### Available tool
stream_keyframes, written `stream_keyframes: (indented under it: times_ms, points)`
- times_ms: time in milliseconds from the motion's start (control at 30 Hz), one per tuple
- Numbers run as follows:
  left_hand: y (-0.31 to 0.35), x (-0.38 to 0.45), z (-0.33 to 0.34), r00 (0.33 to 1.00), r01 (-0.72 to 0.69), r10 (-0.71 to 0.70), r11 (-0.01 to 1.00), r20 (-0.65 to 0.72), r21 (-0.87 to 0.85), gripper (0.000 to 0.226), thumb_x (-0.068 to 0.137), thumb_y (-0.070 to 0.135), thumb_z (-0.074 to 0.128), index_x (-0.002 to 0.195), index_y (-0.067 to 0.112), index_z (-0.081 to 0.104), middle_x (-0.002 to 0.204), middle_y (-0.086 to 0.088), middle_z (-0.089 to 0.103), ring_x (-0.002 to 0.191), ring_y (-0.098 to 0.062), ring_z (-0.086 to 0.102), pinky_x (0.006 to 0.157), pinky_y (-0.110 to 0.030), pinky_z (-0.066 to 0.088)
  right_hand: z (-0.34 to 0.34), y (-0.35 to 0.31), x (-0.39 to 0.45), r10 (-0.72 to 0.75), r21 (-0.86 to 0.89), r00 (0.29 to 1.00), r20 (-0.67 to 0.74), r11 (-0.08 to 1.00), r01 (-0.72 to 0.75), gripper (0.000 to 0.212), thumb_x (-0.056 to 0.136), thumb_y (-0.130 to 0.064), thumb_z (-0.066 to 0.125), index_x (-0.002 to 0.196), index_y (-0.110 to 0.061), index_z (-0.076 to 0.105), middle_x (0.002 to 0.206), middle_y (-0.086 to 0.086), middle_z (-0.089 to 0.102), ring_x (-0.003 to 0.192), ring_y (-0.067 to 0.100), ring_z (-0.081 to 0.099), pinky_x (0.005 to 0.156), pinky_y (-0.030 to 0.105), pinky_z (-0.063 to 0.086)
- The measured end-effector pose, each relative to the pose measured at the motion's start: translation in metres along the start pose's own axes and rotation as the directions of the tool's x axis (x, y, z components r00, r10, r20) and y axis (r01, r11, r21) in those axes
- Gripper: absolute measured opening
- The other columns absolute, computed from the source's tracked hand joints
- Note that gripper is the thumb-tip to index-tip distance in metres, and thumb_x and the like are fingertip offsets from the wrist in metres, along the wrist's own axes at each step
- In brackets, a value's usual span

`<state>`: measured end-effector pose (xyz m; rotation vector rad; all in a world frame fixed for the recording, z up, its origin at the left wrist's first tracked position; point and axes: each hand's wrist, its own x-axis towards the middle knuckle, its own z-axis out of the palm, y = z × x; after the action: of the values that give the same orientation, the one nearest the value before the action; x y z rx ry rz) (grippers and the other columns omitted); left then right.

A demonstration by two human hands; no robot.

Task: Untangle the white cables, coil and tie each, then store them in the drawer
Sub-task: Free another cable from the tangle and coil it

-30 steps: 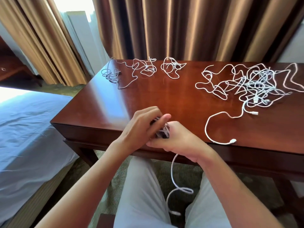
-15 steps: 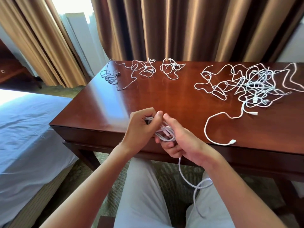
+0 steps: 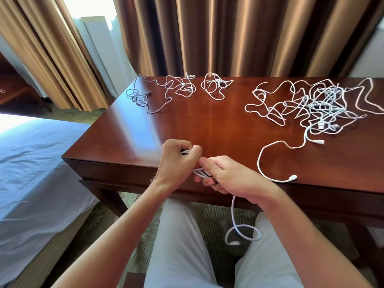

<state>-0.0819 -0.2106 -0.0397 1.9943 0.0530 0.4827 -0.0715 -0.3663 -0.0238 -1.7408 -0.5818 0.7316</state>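
At the desk's near edge, I hold the coiled cable (image 3: 200, 173) between both hands: left hand (image 3: 176, 161) curled around its loops, right hand (image 3: 226, 177) pinching the strands. I'd keep the loops snug while wrapping the dangling tail (image 3: 239, 231). Fingers hide most of the coil; the drawer isn't discernible.

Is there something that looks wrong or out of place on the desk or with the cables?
Nothing looks damaged. The big tangle on the desk is not yet sorted, and the loose end of the cable held by the left hand and right hand dangles below the desk edge.
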Motion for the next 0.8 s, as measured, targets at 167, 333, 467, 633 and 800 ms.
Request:
stream_keyframes:
  times_ms: [167, 333, 467, 633, 800]
  points:
    - [0.002, 0.003, 0.0, 0.999, -0.004, 0.002, 0.997, 0.037, 0.077, 0.038, 0.071, 0.015, 0.055, 0.044, 0.017, 0.028, 0.049, 0.003, 0.021, 0.048, -0.008, 0.021, 0.043, -0.021, 0.021, -0.002, 0.0, -0.001, 0.036, 0.012, 0.998, 0.051, 0.999, -0.037, 0.042, 0.109, -0.039, 0.033, 0.085, -0.012, 0.053, 0.059, -0.009, 0.038, 0.048, 0.005, 0.025, 0.045, 0.018, 0.019]
    - [0.0, 0.007, -0.004, 0.997, 0.03, -0.035, 0.997, 0.069, 0.071, 0.038, 0.074, 0.01, 0.053, 0.046, 0.005, 0.03, 0.046, -0.001, 0.029, 0.047, -0.011, 0.028, 0.042, -0.024, 0.022, 0.0, -0.003, 0.001, 0.044, 0.033, 0.993, 0.113, 0.998, -0.048, 0.04, 0.109, -0.041, 0.034, 0.086, -0.013, 0.051, 0.06, -0.009, 0.037, 0.049, 0.006, 0.024, 0.044, 0.016, 0.019]
    - [0.001, 0.007, -0.003, 0.997, -0.063, 0.059, 0.995, 0.046, 0.082, 0.047, 0.084, 0.005, 0.059, 0.047, 0.011, 0.03, 0.05, 0.003, 0.024, 0.049, -0.007, 0.023, 0.045, -0.025, 0.023, 0.001, 0.001, 0.002, 0.038, 0.082, 0.991, 0.128, 0.995, -0.049, 0.039, 0.108, -0.042, 0.035, 0.087, -0.013, 0.05, 0.061, -0.008, 0.036, 0.051, 0.006, 0.024, 0.045, 0.016, 0.019]
    - [0.004, 0.0, -0.012, 0.922, -0.384, 0.364, 0.906, 0.133, 0.178, 0.051, 0.104, 0.031, 0.048, 0.061, 0.006, 0.039, 0.051, 0.009, 0.034, 0.05, -0.005, 0.031, 0.05, -0.022, 0.03, -0.006, 0.006, -0.002, 0.016, 0.113, 0.991, 0.13, 0.993, -0.03, 0.041, 0.107, -0.045, 0.034, 0.083, -0.014, 0.046, 0.064, -0.006, 0.033, 0.052, 0.007, 0.023, 0.047, 0.018, 0.016]
    - [0.004, -0.003, -0.019, 0.72, -0.692, 0.618, 0.605, 0.315, 0.394, 0.043, 0.105, 0.03, 0.038, 0.069, 0.014, 0.055, 0.066, 0.006, 0.04, 0.05, -0.022, 0.039, 0.044, -0.035, 0.037, -0.013, 0.005, -0.007, 0.014, 0.082, 0.978, 0.21, 0.996, -0.032, 0.043, 0.104, -0.049, 0.034, 0.078, -0.016, 0.044, 0.063, -0.006, 0.03, 0.053, 0.009, 0.018, 0.049, 0.023, 0.011]
